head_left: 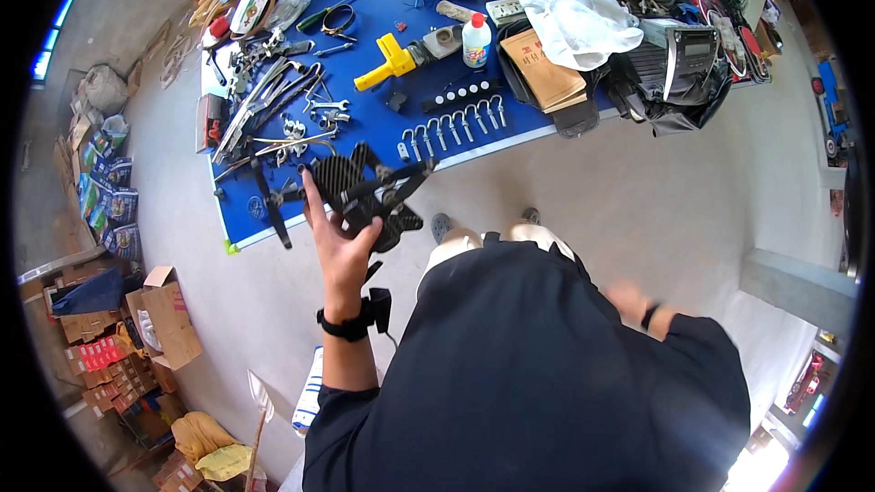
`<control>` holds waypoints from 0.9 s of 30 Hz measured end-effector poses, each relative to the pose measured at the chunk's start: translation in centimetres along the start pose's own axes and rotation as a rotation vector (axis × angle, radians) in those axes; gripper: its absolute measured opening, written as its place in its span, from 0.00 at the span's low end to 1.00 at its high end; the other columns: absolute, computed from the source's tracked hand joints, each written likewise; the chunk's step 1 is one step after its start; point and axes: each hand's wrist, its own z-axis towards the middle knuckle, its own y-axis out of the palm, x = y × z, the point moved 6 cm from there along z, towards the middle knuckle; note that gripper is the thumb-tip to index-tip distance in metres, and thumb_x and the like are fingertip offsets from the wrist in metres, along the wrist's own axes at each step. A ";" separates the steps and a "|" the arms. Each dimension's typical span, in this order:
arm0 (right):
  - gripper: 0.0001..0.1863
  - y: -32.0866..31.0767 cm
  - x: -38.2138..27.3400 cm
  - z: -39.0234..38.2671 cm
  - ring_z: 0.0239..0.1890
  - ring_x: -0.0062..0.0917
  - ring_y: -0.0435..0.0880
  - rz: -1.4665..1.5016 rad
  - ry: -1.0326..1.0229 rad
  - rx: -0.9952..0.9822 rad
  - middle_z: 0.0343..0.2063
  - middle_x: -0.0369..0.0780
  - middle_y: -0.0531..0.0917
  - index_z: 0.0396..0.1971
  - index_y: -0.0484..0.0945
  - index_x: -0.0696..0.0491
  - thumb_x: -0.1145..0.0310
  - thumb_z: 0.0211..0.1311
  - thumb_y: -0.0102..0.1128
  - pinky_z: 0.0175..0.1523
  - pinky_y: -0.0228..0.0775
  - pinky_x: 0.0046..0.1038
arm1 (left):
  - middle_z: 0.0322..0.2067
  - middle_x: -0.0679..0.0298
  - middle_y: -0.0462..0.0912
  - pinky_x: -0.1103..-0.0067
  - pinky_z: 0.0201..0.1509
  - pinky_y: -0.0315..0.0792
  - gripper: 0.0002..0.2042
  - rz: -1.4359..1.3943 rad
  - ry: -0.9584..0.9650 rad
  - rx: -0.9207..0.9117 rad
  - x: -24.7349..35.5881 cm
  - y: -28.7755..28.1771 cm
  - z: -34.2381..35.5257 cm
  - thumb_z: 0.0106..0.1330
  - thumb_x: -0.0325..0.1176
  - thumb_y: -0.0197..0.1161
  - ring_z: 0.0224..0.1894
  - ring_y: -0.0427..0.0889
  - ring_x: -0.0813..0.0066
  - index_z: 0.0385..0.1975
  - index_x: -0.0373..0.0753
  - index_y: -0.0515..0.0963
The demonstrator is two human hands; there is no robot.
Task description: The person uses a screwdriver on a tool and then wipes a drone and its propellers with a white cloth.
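My left hand point(344, 259) grips a small black drone point(351, 184) with a ribbed body and thin propeller-like arms, held over the near left edge of the blue table. The index finger stretches along its side and the thumb presses its near face; the other fingers are hidden beneath it. A black band with a small device is strapped round that wrist. My right hand point(627, 302) hangs beside my right hip, away from the table, smeared by motion so its fingers do not show clearly. Just beyond the drone lie a row of metal hooks point(456, 127) and loose wrenches point(328, 111).
On the blue table point(538, 130) are a yellow-handled tool point(387, 63), a red-capped bottle point(476, 41), brown booklets point(544, 71), a white plastic bag point(583, 22) and a black bag point(670, 82). Cardboard boxes point(164, 319) stand on the floor at the left.
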 end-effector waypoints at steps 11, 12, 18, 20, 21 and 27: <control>0.12 3.5 -9.9 -11.1 0.46 0.43 0.86 0.879 0.551 -0.149 0.37 0.46 0.87 0.36 0.86 0.52 0.62 0.62 0.59 0.52 0.77 0.43 | 0.56 0.58 0.61 0.76 0.51 0.83 0.55 0.179 -0.131 0.012 -4.5 -2.5 1.4 0.49 0.14 0.67 0.55 0.78 0.63 0.79 0.42 0.43; 0.12 1.8 -9.1 -10.1 0.45 0.43 0.86 0.866 0.554 -0.088 0.37 0.46 0.87 0.36 0.86 0.52 0.62 0.61 0.59 0.52 0.77 0.43 | 0.56 0.58 0.61 0.76 0.51 0.83 0.55 0.171 -0.136 -0.005 -4.2 -2.1 1.8 0.48 0.14 0.66 0.55 0.78 0.63 0.79 0.41 0.44; 0.12 -13.5 -3.8 -3.0 0.45 0.42 0.86 0.741 0.470 0.348 0.37 0.46 0.87 0.35 0.86 0.52 0.62 0.61 0.59 0.51 0.77 0.43 | 0.57 0.58 0.61 0.76 0.51 0.83 0.55 0.213 -0.114 -0.051 -3.7 -0.4 2.8 0.47 0.14 0.66 0.54 0.78 0.63 0.79 0.41 0.44; 0.11 -20.7 -3.1 -1.1 0.44 0.42 0.86 0.698 0.404 0.548 0.37 0.46 0.87 0.35 0.86 0.52 0.62 0.61 0.59 0.51 0.77 0.43 | 0.57 0.57 0.61 0.76 0.51 0.83 0.55 0.202 -0.135 -0.050 -3.8 0.1 2.7 0.47 0.14 0.66 0.55 0.78 0.63 0.79 0.41 0.44; 0.11 -24.8 -2.9 -0.2 0.44 0.42 0.86 0.674 0.360 0.663 0.37 0.46 0.87 0.35 0.86 0.52 0.62 0.61 0.59 0.51 0.77 0.43 | 0.57 0.57 0.61 0.76 0.52 0.83 0.55 0.198 -0.148 -0.050 -3.9 0.3 2.6 0.47 0.14 0.66 0.55 0.78 0.63 0.79 0.41 0.44; 0.11 -46.8 -5.3 3.7 0.44 0.42 0.86 0.454 0.048 1.236 0.36 0.45 0.87 0.35 0.86 0.51 0.62 0.60 0.59 0.50 0.78 0.42 | 0.60 0.56 0.61 0.75 0.54 0.81 0.56 0.206 -0.163 -0.104 -4.4 1.2 2.0 0.46 0.14 0.67 0.57 0.77 0.62 0.79 0.40 0.44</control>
